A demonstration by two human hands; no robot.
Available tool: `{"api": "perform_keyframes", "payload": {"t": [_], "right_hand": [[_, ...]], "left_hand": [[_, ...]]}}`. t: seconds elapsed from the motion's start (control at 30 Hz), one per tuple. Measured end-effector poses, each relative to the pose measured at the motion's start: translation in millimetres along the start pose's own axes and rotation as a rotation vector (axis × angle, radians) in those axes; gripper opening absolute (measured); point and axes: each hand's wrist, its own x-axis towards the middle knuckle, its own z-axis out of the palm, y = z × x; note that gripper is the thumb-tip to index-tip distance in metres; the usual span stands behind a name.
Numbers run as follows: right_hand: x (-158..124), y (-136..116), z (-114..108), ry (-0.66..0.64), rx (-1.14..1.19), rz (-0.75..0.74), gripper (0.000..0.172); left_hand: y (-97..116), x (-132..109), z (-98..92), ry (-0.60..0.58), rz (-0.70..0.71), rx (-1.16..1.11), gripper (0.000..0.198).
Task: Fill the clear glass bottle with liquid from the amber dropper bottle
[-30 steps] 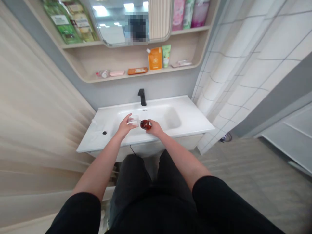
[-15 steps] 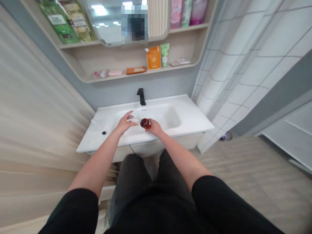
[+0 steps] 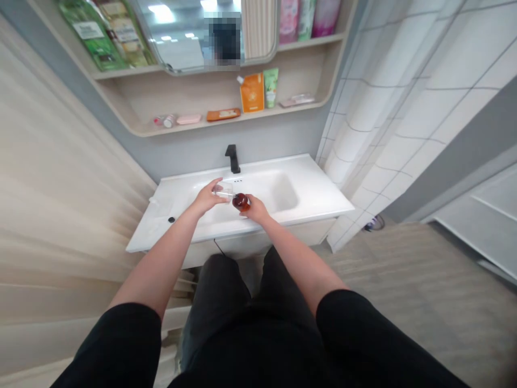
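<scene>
Over the white washbasin (image 3: 258, 180), my left hand (image 3: 208, 198) is closed around a clear, see-through cup (image 3: 224, 191). My right hand (image 3: 256, 208) grips a reddish-brown bottle (image 3: 241, 202), tilted so that its neck end points left at the cup. Bottle mouth and cup rim are very close together; whether they touch I cannot tell. Whether liquid is passing between them is too small to make out. A black faucet (image 3: 232, 158) stands just behind the hands.
A wall cabinet with a mirror (image 3: 186, 37) hangs above the basin. On its lower shelf are an orange pouch (image 3: 252, 92), a green tube (image 3: 271, 87) and a pink soap bar (image 3: 189, 119). A small black disc (image 3: 172, 220) lies on the counter at left. Curtains hang at both sides.
The cup in my left hand is slightly more tilted toward the bottle. The bottle stays at nearly the same place. The whole view has shifted a little.
</scene>
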Motion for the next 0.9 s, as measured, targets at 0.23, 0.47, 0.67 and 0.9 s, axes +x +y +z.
{"api": "perform_keyframes", "payload": {"t": [0.23,0.47,0.67,0.9], "right_hand": [[0,1,0,0.008,0.026,0.006,0.082],[-1,1,-1,0.017,0.053,0.02,0.083],[-1,0,-2,0.023,0.063,0.019,0.083],[-1,1,-1,0.024,0.085,0.007,0.085]], "left_hand": [[9,6,-1.2,-0.062,0.022,0.076,0.12],[23,8,-3.0,-0.129,0.031,0.23,0.127],[32,8,-2.6,-0.138,0.037,0.276,0.127],[47,9,-1.8,-0.163,0.038,0.358,0.125]]}}
